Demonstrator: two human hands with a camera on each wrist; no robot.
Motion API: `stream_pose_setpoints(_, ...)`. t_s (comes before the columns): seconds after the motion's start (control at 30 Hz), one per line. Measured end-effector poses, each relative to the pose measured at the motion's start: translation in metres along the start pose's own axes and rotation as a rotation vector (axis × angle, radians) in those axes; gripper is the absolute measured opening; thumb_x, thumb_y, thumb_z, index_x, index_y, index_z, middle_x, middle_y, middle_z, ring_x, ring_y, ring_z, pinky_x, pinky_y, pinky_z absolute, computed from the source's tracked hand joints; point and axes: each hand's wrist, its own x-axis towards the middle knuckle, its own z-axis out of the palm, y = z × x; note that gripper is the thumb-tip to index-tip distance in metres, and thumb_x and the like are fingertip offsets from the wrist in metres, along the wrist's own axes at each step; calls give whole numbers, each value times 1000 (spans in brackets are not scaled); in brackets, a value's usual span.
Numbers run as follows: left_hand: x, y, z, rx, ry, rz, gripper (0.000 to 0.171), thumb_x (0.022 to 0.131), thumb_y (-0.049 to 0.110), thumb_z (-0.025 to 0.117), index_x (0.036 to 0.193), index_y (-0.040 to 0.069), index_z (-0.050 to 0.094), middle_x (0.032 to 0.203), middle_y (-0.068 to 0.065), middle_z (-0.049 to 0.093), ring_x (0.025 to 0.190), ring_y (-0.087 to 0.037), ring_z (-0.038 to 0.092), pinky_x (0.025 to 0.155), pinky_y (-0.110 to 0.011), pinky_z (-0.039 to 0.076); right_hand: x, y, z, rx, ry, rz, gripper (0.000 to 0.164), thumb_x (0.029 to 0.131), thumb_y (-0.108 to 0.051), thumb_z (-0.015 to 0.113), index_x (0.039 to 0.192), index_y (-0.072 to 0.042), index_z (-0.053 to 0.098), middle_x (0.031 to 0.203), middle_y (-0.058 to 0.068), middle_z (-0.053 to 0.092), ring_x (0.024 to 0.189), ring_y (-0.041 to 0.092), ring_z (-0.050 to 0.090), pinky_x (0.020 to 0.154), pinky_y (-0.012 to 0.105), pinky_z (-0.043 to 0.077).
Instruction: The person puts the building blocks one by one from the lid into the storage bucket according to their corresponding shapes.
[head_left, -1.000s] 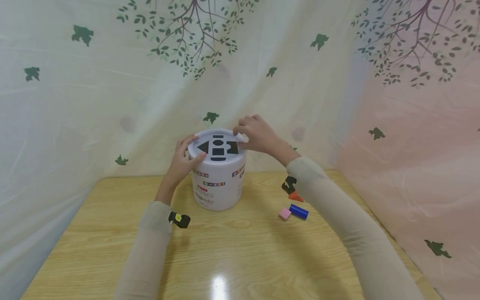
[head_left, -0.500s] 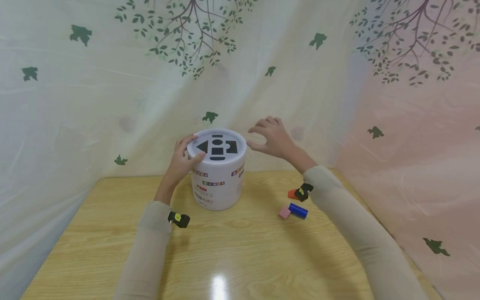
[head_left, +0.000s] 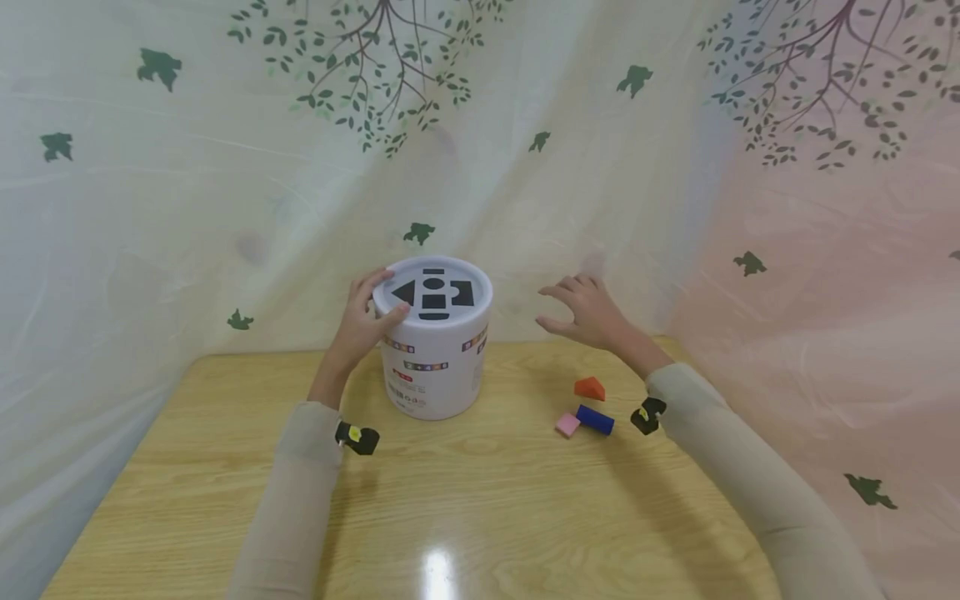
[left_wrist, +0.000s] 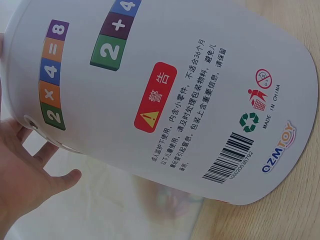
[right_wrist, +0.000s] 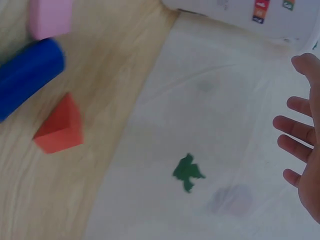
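A white toy bucket (head_left: 431, 375) stands on the table, its lid (head_left: 468, 312) cut with dark holes of several shapes. At its left side my left hand (head_left: 363, 321) grips the rim, thumb over the front and fingers farther back. In the left wrist view, part of the left hand (left_wrist: 25, 175) shows beside the printed wall. My right hand (head_left: 588, 312) is in the air right of the bucket, fingers spread and holding nothing. On the table below it lie an orange-red triangular block (head_left: 589, 388), a blue cylinder block (head_left: 596, 420) and a pink block (head_left: 567, 425).
The wooden table (head_left: 480, 517) runs back to a pale curtain (head_left: 315, 208) printed with branches and green birds. The curtain also closes off the right side. Both wrists wear small black cameras, the left wrist camera (head_left: 358, 437) near the table.
My right hand has left the bucket's lid and moved right and down, uncovering the orange-red block. The left hand and the bucket have stayed in place.
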Motion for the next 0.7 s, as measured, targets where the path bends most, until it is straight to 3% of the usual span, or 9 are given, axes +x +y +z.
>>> stream_pose_setpoints(0.23, -1, 4, 1, -12, -13, -4, 74, 96, 27, 65, 160, 13, 30, 170, -9, 13, 156, -37, 13, 125, -68, 12, -28, 19, 11, -12, -99, 61, 53, 93, -42, 69, 132, -7, 66, 121, 17, 69, 112, 38, 57, 99, 62, 41)
stream_pose_setpoints(0.47, 0, -2, 1, -1, -2, 21, 75, 95, 34, 67, 160, 22, 32, 170, -3, 14, 156, -33, 15, 124, -68, 16, -50, 29, 22, -30, -187, 75, 48, 92, -36, 72, 130, -8, 67, 116, 18, 70, 108, 36, 57, 96, 60, 42)
stream_pose_setpoints(0.7, -1, -1, 1, -15, 2, 26, 75, 94, 35, 68, 159, 22, 34, 170, -2, 15, 155, -33, 16, 124, -68, 16, -69, 36, 31, -38, -278, 121, 47, 87, -30, 78, 127, -8, 69, 104, 12, 69, 102, 34, 56, 94, 61, 43)
